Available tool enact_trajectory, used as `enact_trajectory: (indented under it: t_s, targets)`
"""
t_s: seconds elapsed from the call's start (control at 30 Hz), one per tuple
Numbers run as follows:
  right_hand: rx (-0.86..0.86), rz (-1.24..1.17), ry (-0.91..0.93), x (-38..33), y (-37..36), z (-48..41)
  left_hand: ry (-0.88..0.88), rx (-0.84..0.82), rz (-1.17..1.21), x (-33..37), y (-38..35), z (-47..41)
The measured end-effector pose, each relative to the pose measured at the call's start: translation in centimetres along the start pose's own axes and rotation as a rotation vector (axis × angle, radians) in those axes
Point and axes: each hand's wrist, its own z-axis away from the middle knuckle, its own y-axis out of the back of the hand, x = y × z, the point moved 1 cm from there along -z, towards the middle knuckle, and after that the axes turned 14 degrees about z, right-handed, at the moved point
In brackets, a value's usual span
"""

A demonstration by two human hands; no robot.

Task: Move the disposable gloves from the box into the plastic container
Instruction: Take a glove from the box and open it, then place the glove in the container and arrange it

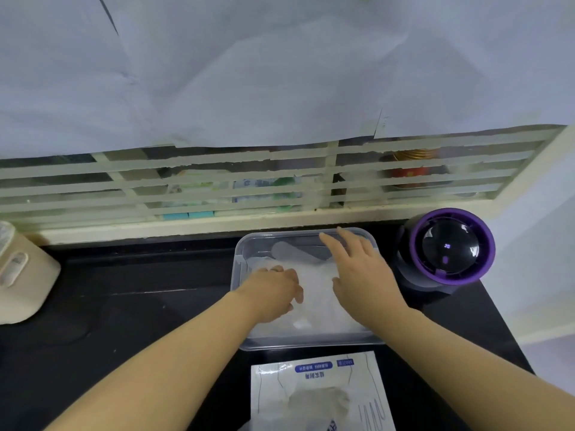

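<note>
The container point(239, 269) is a clear, shallow plastic tub, rectangular with rounded corners. It stands upright and lidless on the black bench point(155, 306). Inside it the gloves point(314, 281) lie as a crumpled heap of thin, cloudy-white film covering most of the floor, with one flat glove tip reaching toward the far-left corner. The box point(314, 368) lies flat just beside the tub's near edge. It is white with blue print and a glove outline, and an irregular opening in its top face shows pale crumpled film.

Single head cam, wide-angle, looks fwd/down, close over plastic container point(311, 344).
</note>
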Motion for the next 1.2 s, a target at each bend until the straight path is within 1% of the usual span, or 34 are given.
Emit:
enact_trajectory:
  t_s: [0.03,0.07,0.1,0.13,0.2,0.23,0.3,0.43,0.57,0.63,0.73,0.87,0.97,1.03,1.07,1.13,1.2]
  targets:
    - [0.115,0.054,0.042,-0.1,0.2,-0.1,0.006,-0.01,0.022,0.0,-0.2,-0.2]
    - [0.151,0.078,0.1,-0.3,0.4,-0.2,0.014,-0.013,0.045,0.0,-0.3,-0.2]
    - [0.076,0.059,0.162,-0.5,0.5,-0.4,0.023,-0.02,0.067,0.0,-0.4,-0.5]
    - [-0.06,0.01,0.19,-1.0,0.2,-0.6,0.029,-0.023,0.086,0.0,-0.6,-0.6]
    - [-0.38,-0.03,0.189,-1.6,-1.4,-1.0,0.044,-0.017,0.133,-0.2,-0.8,-0.8]
    - [-0.468,-0.032,0.188,-1.8,-2.2,-1.3,0.053,-0.005,0.163,-0.3,-0.8,-1.1]
    - [-0.564,-0.004,0.21,-2.2,-3.6,-1.7,0.074,0.026,0.25,-0.5,-1.0,-1.4]
    - [-0.67,0.06,0.276,-2.5,-5.2,-1.8,0.16,0.1,0.461,-0.8,-1.3,-1.9]
    - [-0.79,-0.004,0.214,-2.2,-7.1,-1.7,0.291,0.064,0.547,-0.8,-1.9,-2.4]
    - [-0.83,-0.014,0.192,-2.1,-8.1,-1.8,0.344,0.015,0.516,-0.7,-2.2,-2.8]
    - [-0.853,-0.01,0.145,-2.2,-8.5,-1.9,0.407,-0.058,0.395,0.1,-2.4,-3.1]
    - [-0.91,0.072,0.103,-1.7,-7.0,-1.5,0.425,-0.098,0.349,1.1,-3.2,-2.8]
    - [-0.908,0.091,0.117,-1.0,-6.0,-1.0,0.396,-0.116,0.389,1.6,-2.7,-2.5]
    - [-0.827,0.041,0.116,-0.5,-5.2,-0.8,0.331,-0.091,0.359,2.1,-1.4,-1.9]
    - [-0.741,0.022,0.12,-0.4,-4.4,-0.7,0.297,-0.055,0.346,2.4,-0.7,-1.2]
    - [-0.5,-0.023,0.13,-0.2,-2.1,-0.3,0.215,0.046,0.377,2.8,0.6,0.4]
    - [-0.238,-0.122,0.172,-0.1,0.6,1.1,0.113,0.22,0.444,3.2,1.2,2.6]
